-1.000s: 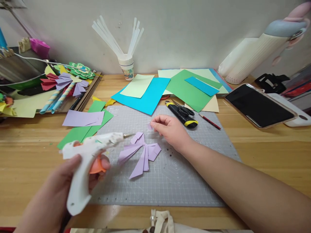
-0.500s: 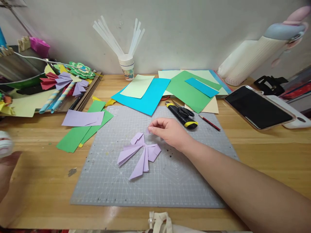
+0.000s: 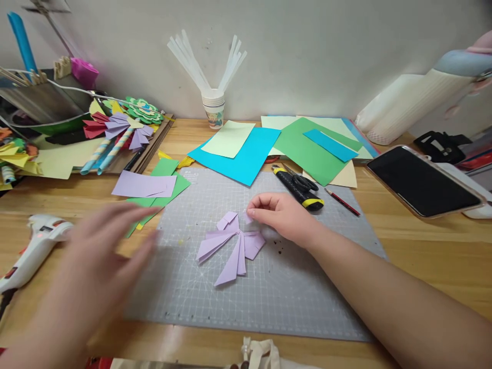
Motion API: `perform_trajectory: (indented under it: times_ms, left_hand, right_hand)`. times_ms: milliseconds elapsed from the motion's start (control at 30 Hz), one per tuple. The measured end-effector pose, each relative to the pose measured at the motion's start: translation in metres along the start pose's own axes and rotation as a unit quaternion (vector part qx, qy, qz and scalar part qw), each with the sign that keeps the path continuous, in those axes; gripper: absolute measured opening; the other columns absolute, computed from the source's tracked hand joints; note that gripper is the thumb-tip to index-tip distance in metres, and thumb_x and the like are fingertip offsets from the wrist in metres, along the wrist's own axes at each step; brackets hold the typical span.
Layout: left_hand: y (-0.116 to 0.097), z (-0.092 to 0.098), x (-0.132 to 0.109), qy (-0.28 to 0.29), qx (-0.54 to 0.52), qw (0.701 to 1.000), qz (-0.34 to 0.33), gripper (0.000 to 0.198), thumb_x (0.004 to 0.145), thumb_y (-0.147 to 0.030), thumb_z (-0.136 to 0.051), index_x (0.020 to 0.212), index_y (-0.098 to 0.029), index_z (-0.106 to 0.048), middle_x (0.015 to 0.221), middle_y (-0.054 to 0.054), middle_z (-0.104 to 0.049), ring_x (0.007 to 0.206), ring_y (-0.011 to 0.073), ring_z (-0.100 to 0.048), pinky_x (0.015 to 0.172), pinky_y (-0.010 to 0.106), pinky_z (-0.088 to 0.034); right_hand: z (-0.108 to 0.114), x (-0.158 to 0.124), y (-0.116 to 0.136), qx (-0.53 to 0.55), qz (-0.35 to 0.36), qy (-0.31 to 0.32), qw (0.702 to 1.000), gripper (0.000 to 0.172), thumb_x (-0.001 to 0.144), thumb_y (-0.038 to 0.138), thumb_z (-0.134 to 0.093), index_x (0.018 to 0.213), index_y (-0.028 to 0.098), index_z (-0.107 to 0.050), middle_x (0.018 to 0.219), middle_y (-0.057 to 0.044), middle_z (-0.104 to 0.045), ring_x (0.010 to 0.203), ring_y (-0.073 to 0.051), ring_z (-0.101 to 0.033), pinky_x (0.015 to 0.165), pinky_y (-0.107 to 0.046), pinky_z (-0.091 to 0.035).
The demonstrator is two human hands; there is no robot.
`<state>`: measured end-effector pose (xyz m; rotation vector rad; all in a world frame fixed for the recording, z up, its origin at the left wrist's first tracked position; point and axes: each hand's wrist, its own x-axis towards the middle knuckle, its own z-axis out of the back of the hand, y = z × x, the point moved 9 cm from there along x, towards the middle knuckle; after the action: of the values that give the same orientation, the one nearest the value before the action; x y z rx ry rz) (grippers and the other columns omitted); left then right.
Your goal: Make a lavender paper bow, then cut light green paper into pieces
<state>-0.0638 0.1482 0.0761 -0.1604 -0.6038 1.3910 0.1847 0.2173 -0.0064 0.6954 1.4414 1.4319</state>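
Observation:
A folded lilac paper bow point(image 3: 231, 246) lies on the grey cutting mat point(image 3: 269, 287). My right hand point(image 3: 282, 217) rests on the mat just right of the bow's top, its fingertips pinched on a small lilac paper piece point(image 3: 248, 217). My left hand point(image 3: 96, 256), blurred by motion, hovers over the mat's left edge with fingers stretched out and nothing in it. A white hot glue gun point(image 3: 33, 248) lies on the wooden table at the far left, apart from both hands.
Scissors and a black-yellow utility knife point(image 3: 298, 187) and a red pencil point(image 3: 342, 201) lie at the mat's far side. Coloured paper sheets point(image 3: 246, 151), a cup of glue sticks point(image 3: 213, 110), a phone point(image 3: 421, 182) and finished paper crafts point(image 3: 115, 128) surround the mat.
My left hand put the glue gun down at the far left and has swung back, empty, toward the mat. My right hand has kept its pinch beside the bow.

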Motion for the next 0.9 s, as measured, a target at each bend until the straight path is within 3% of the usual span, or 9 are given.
perform_trajectory:
  times_ms: [100, 167, 233, 467, 533, 700, 900]
  left_hand:
    - [-0.083, -0.034, 0.01, 0.042, -0.003, 0.973, -0.226, 0.016, 0.091, -0.023, -0.054, 0.103, -0.026, -0.064, 0.101, 0.002, -0.061, 0.095, 0.0177, -0.057, 0.085, 0.033, -0.039]
    - [-0.109, -0.048, 0.015, 0.032, -0.016, 0.954, -0.296, 0.015, 0.089, -0.016, -0.057, 0.101, -0.024, -0.062, 0.098, 0.002, -0.063, 0.092, 0.0173, -0.057, 0.082, 0.033, -0.038]
    - [-0.119, -0.054, 0.018, 0.018, -0.034, 0.941, -0.336, 0.014, 0.088, -0.013, -0.06, 0.096, -0.023, -0.062, 0.094, 0.001, -0.063, 0.088, 0.0171, -0.056, 0.079, 0.034, -0.037]
    - [-0.118, -0.053, 0.012, 0.001, -0.044, 0.916, -0.399, 0.015, 0.085, -0.009, -0.063, 0.093, -0.022, -0.063, 0.089, 0.002, -0.065, 0.087, 0.0174, -0.056, 0.077, 0.033, -0.037]
    - [-0.114, -0.055, 0.014, 0.002, -0.026, 0.915, -0.401, 0.013, 0.085, -0.01, -0.063, 0.092, -0.022, -0.063, 0.087, 0.001, -0.065, 0.085, 0.0175, -0.056, 0.076, 0.034, -0.036]
    - [-0.098, -0.072, 0.029, 0.029, 0.033, 0.937, -0.348, 0.009, 0.088, -0.018, -0.06, 0.082, -0.022, -0.065, 0.074, -0.001, -0.061, 0.074, 0.0166, -0.052, 0.071, 0.033, -0.035]
    - [-0.097, -0.095, 0.028, 0.099, 0.068, 0.945, -0.305, 0.014, 0.09, -0.021, -0.057, 0.079, -0.023, -0.066, 0.075, 0.0, -0.06, 0.076, 0.018, -0.051, 0.071, 0.034, -0.034]
  right_hand:
    - [-0.011, -0.009, 0.002, 0.072, -0.04, 0.05, 0.995, 0.014, 0.073, 0.03, -0.065, 0.07, 0.017, -0.06, 0.055, 0.007, -0.046, 0.048, -0.007, -0.034, 0.048, -0.024, -0.023]
    - [-0.023, -0.015, 0.003, 0.134, -0.067, 0.102, 0.983, 0.015, 0.072, 0.029, -0.066, 0.068, 0.017, -0.057, 0.053, 0.008, -0.041, 0.046, -0.006, -0.031, 0.046, -0.024, -0.018]
    - [-0.032, -0.02, 0.004, 0.172, -0.088, 0.141, 0.971, 0.014, 0.071, 0.026, -0.065, 0.067, 0.017, -0.055, 0.052, 0.008, -0.039, 0.045, -0.006, -0.029, 0.045, -0.025, -0.014]
    - [-0.039, -0.022, 0.003, 0.172, -0.112, 0.161, 0.965, 0.015, 0.071, 0.026, -0.064, 0.066, 0.017, -0.054, 0.051, 0.009, -0.039, 0.044, -0.005, -0.029, 0.045, -0.025, -0.014]
    - [-0.033, -0.019, 0.004, 0.157, -0.101, 0.125, 0.974, 0.018, 0.074, 0.032, -0.065, 0.07, 0.017, -0.055, 0.057, 0.007, -0.045, 0.045, -0.005, -0.03, 0.045, -0.024, -0.016]
    - [0.005, -0.006, 0.006, 0.066, -0.018, -0.065, 0.996, 0.018, 0.08, 0.035, -0.062, 0.076, 0.018, -0.059, 0.068, 0.005, -0.052, 0.047, -0.005, -0.031, 0.045, -0.025, -0.018]
    - [0.008, 0.001, 0.0, -0.007, 0.012, -0.079, 0.997, 0.015, 0.083, 0.031, -0.059, 0.075, 0.018, -0.061, 0.063, 0.006, -0.05, 0.051, -0.007, -0.036, 0.048, -0.025, -0.027]
